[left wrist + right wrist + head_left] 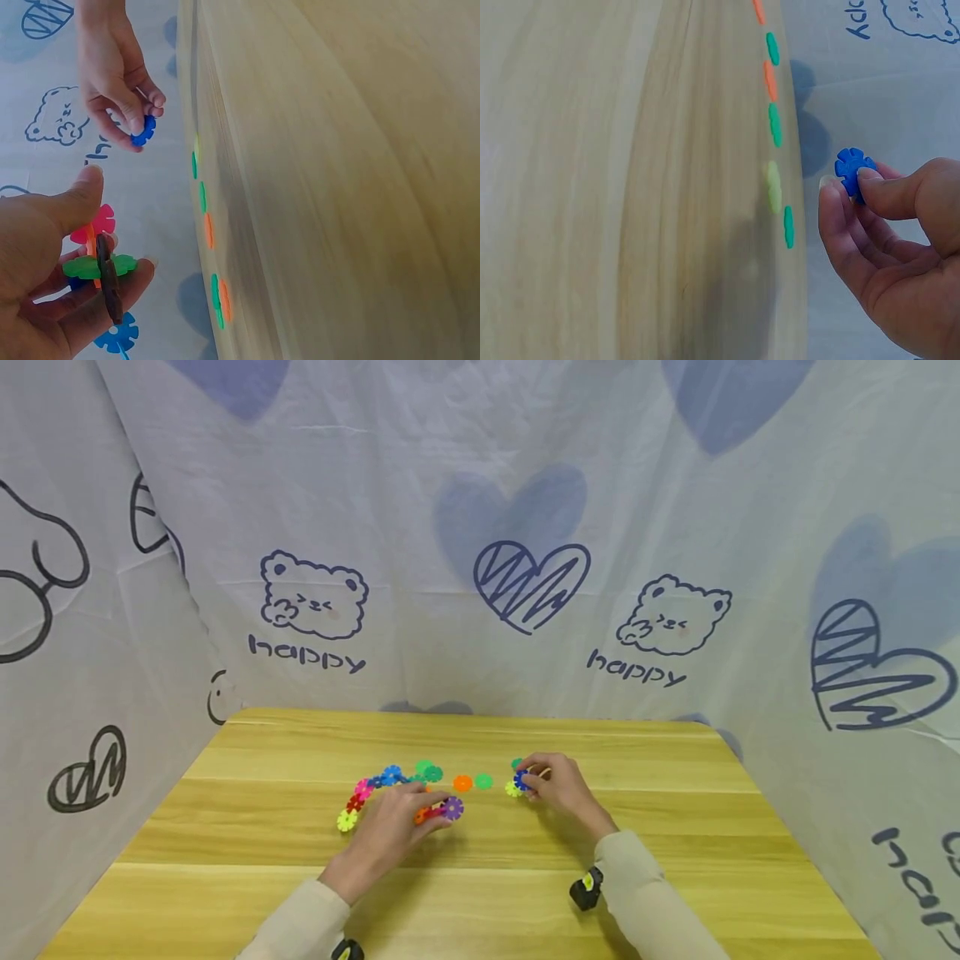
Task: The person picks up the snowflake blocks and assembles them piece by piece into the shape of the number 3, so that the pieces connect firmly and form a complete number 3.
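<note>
My left hand (pixel 393 822) holds a chain of notched plastic discs, its thumb on one side and its fingers on the other. A purple disc (pixel 452 807) shows by the fingertips, and a yellow disc (pixel 347 821) is at the far left. Close up in the left wrist view, a green disc (pixel 124 265) and a dark brown disc (pixel 109 281) interlock near the fingers. To the right, my right hand (pixel 558 785) pinches a blue notched disc (pixel 853 172) between thumb and fingers, apart from the chain.
Loose discs lie on the wooden table (pixel 600 902): an orange disc (pixel 462 783) and a green disc (pixel 483 782) between the hands, a yellow-green disc (pixel 513 789) below the right fingers. A printed white cloth (pixel 420 635) hangs behind the table and along both sides.
</note>
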{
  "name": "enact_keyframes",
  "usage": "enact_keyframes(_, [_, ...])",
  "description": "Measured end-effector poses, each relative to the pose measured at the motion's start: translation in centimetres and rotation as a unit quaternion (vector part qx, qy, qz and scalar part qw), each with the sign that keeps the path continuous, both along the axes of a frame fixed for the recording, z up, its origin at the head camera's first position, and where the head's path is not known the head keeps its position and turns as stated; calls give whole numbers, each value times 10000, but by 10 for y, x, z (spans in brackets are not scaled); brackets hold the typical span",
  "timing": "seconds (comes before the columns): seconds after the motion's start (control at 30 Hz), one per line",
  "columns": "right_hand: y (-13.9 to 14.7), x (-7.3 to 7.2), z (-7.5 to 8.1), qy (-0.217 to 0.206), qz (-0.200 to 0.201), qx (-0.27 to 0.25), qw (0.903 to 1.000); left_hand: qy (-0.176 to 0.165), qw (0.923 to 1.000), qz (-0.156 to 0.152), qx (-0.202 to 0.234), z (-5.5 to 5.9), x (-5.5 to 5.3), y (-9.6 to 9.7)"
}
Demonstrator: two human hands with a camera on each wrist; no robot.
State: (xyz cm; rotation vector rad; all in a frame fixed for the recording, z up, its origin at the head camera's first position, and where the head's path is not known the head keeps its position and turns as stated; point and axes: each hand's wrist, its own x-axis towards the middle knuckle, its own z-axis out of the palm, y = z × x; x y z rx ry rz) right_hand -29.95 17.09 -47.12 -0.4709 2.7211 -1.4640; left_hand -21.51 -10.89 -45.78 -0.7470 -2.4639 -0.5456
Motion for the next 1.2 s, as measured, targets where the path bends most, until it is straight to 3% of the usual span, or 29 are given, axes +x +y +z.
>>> enact_keyframes(0.37, [-12,10,11,17,158,-199,9997,-181,9998,75,-60,1,1,0])
enact_keyframes(0.7, [-21,18,20,341,667,-217,9970,-215,9997,40,-62,2,0,0])
enact_keyframes(0.9, [-27,24,25,244,810,-359,9958,-242,9997,37,-60,1,1,0])
enact_keyframes(1.2, [-34,31,29,488,986,-115,9939,-186,9998,7,-87,2,1,0])
